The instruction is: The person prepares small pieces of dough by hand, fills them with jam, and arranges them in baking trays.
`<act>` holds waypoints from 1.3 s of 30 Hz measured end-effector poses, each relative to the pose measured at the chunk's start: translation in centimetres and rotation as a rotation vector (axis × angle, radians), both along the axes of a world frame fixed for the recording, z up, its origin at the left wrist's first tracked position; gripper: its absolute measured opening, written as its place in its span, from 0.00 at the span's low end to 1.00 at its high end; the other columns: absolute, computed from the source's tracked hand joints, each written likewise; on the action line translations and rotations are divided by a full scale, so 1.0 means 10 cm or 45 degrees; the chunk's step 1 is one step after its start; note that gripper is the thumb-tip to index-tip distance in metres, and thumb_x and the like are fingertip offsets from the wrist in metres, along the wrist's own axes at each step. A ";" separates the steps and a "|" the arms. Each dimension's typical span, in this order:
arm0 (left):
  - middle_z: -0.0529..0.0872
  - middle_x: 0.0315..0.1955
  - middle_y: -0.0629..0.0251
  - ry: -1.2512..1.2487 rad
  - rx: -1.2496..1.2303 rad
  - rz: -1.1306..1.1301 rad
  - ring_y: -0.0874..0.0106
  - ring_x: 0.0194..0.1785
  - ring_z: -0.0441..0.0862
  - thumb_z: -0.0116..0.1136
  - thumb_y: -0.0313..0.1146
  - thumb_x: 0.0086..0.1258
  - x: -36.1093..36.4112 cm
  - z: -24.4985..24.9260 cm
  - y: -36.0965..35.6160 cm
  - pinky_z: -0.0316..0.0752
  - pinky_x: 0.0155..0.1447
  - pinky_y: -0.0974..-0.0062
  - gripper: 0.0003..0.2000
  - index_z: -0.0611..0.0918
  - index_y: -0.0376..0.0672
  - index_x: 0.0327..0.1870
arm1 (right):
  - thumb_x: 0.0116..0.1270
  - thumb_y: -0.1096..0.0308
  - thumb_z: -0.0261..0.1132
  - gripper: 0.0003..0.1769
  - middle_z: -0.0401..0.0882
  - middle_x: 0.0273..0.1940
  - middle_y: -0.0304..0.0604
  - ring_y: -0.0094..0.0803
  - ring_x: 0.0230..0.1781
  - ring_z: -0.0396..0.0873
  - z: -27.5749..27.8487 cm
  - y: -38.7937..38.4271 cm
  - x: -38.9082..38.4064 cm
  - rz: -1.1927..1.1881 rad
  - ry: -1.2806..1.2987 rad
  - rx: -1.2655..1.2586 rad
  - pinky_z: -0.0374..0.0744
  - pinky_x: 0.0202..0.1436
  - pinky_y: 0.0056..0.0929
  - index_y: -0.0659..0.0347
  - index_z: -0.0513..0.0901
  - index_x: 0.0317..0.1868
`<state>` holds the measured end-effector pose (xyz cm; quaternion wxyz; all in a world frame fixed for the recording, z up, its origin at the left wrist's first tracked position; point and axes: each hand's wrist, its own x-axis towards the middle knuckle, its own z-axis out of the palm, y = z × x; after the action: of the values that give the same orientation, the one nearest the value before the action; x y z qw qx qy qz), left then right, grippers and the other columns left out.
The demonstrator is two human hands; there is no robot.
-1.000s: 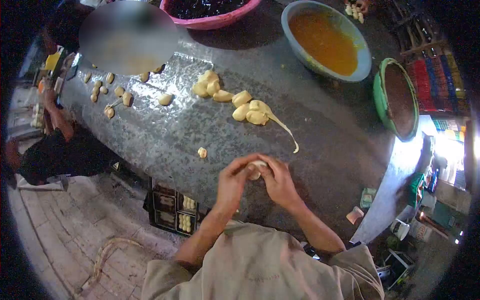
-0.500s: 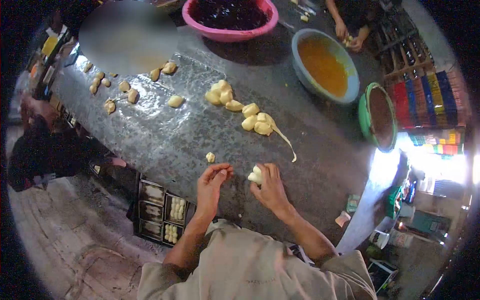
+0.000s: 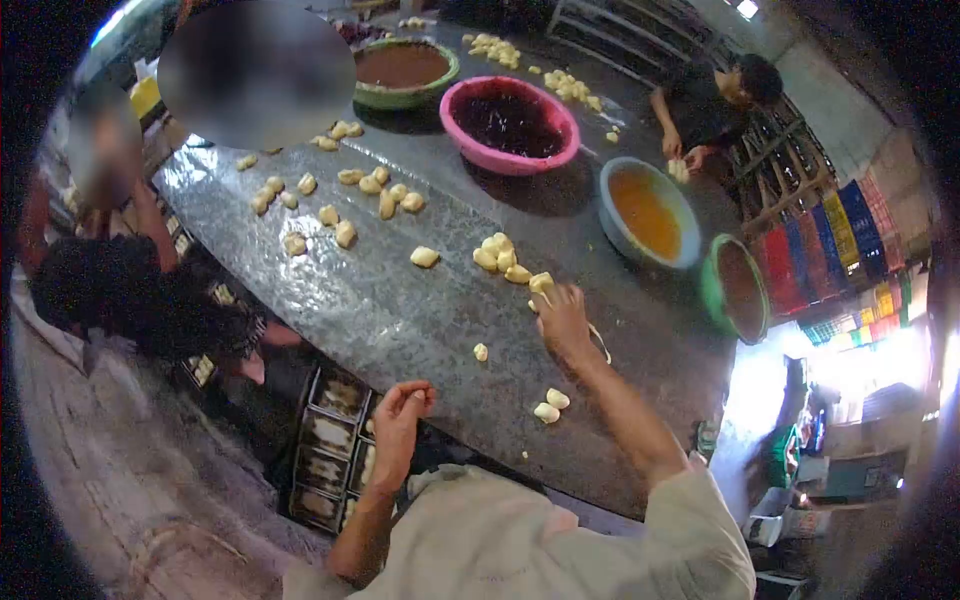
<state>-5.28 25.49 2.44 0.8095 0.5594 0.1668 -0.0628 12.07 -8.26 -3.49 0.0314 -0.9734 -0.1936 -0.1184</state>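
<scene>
Two pale-yellow dough pieces [image 3: 550,405] now lie released on the grey metal table [image 3: 400,310], short of the heap of yellow dough lumps [image 3: 503,256]. The right hand [image 3: 563,318], fingers spread, has reached that heap's nearest lump. The left hand [image 3: 400,420] curls, contents unclear.

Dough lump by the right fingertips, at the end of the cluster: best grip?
Pinch the dough lump across its rounded sides from above, coming from the near side, where the right hand is. It lies low on the table, and the cluster crowds its far left side.
</scene>
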 end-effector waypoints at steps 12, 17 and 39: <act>0.85 0.59 0.59 -0.786 0.807 -0.024 0.66 0.54 0.85 0.58 0.29 0.76 0.49 0.00 -0.49 0.79 0.61 0.69 0.22 0.77 0.36 0.70 | 0.77 0.66 0.58 0.16 0.84 0.53 0.46 0.38 0.54 0.83 0.76 0.95 -0.85 -0.250 0.855 2.308 0.81 0.58 0.37 0.65 0.82 0.59; 0.86 0.57 0.59 -0.378 0.356 -0.757 0.72 0.48 0.84 0.57 0.32 0.77 0.68 -0.03 -0.67 0.81 0.53 0.71 0.22 0.78 0.38 0.71 | 0.74 0.65 0.64 0.17 0.84 0.51 0.45 0.35 0.54 0.82 1.03 0.69 -1.09 -0.410 1.134 2.715 0.81 0.58 0.35 0.63 0.82 0.59; 0.83 0.63 0.50 -1.174 1.095 -0.779 0.50 0.69 0.79 0.56 0.17 0.69 0.51 -0.83 -0.97 0.79 0.68 0.55 0.22 0.81 0.41 0.64 | 0.75 0.63 0.66 0.24 0.83 0.58 0.49 0.35 0.62 0.81 1.79 -0.96 -1.88 0.795 0.696 3.005 0.86 0.48 0.34 0.62 0.77 0.68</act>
<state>-0.22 15.76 -5.83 0.4506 0.8214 -0.3485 0.0273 -6.71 -17.89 14.43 0.9498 -0.2565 -0.1789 -0.0012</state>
